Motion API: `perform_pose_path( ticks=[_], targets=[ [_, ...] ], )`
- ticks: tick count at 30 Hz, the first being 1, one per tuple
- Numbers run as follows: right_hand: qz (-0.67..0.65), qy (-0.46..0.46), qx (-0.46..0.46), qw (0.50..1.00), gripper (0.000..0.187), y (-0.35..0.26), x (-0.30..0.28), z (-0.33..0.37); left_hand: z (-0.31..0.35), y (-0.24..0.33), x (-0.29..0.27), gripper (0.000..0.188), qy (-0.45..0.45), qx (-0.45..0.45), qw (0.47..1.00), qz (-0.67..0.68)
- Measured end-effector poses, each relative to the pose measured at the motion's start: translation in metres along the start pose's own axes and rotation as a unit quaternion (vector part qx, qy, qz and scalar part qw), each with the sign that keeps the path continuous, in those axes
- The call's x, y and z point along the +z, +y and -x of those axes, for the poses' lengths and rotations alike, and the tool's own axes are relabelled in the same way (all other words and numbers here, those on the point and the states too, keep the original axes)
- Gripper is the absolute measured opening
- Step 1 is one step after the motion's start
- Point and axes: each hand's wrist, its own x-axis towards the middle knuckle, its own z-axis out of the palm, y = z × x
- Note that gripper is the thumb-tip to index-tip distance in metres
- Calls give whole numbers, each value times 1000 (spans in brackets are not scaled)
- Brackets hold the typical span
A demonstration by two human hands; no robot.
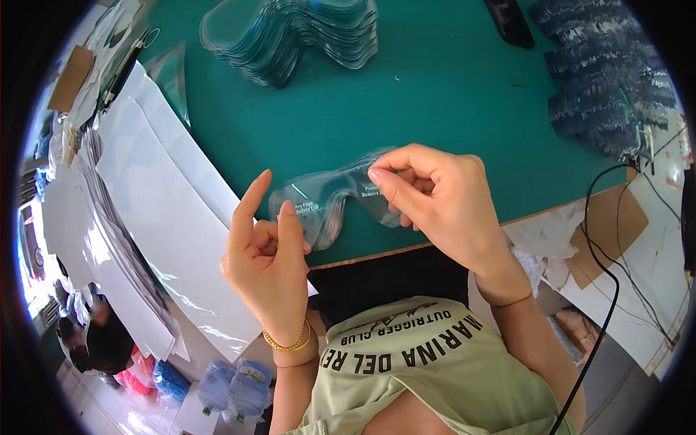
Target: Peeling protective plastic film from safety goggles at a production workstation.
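Note:
Clear goggle-shaped lenses [319, 190] with white print lie in a small layered pile near the front edge of the green table mat [464, 94]. At the pile's right end my right hand [446, 192] pinches the upper edge of a lens between thumb and index finger. My left hand [267, 264] is at the left end. Its index finger and thumb are spread apart, the other fingers are curled, and the thumb tip overlaps the lens in view. Whether it touches the lens, I cannot tell. Farther back stands a taller stack of similar clear lenses [290, 43].
Large white sheets [167, 188] overlap the table's left side. Dark blue bundled pieces [605, 72] lie at the far right, near a black object [510, 22]. A black cable [612, 290] hangs down on the right. Large clear bottles [246, 388] stand at lower left.

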Motion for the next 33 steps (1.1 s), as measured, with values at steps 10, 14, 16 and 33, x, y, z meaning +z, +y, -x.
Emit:
perform_pose_path(
  ticks=[10,14,16,33],
  targets=[
    [22,-15,-3,1000,18,3,2,-1,4,-4,5,41,27,61,988,-139],
    [21,-17,-6,1000,18,4,1,-1,8,-9,2,46,40,92,977,-189],
    [15,-15,-12,1000,18,5,1,-1,12,-11,-4,53,49,82,974,-205],
    [-13,-4,8,1000,23,-2,-12,3,22,-18,16,60,-118,339,863,-355]
  ],
)
